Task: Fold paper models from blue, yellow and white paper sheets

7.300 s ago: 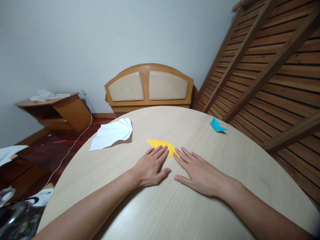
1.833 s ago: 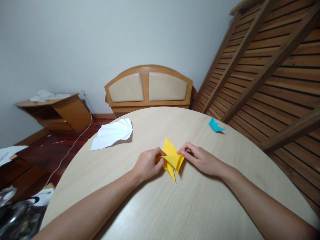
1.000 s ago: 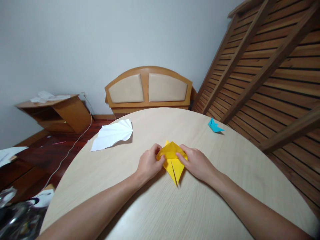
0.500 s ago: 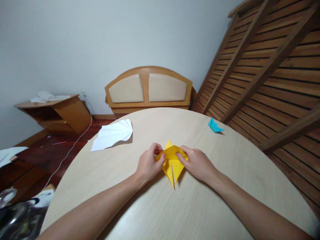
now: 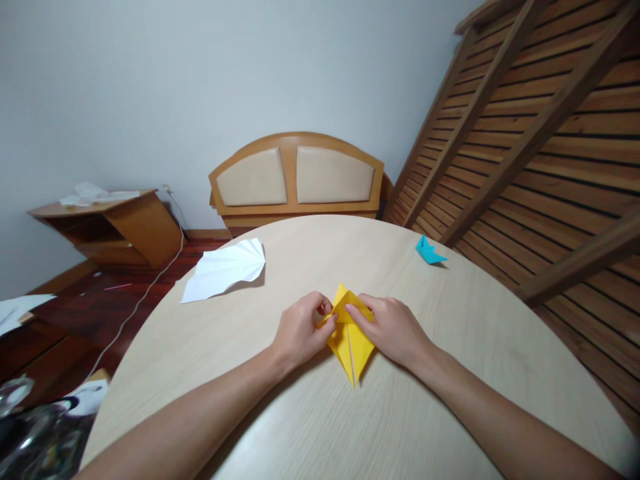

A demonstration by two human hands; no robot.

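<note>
Yellow folded paper (image 5: 350, 337) pinched by left hand (image 5: 300, 330), right hand (image 5: 393, 328), seemingly unmarked

Your left hand (image 5: 300, 331) and right hand (image 5: 393, 328) are meeting near the middle of the surface, knuckles up. The fingers of both hands are curling and pinching with the thumbs. Both forearms are reaching in from the near edge.

Both hands (image 5: 350, 327) pinch yellow folded paper (image 5: 351, 347) on table (image 5: 320, 413)

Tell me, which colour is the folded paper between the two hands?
Yellow. The folded paper shows clearly in the head view, pinched by the left hand and the right hand.
</note>
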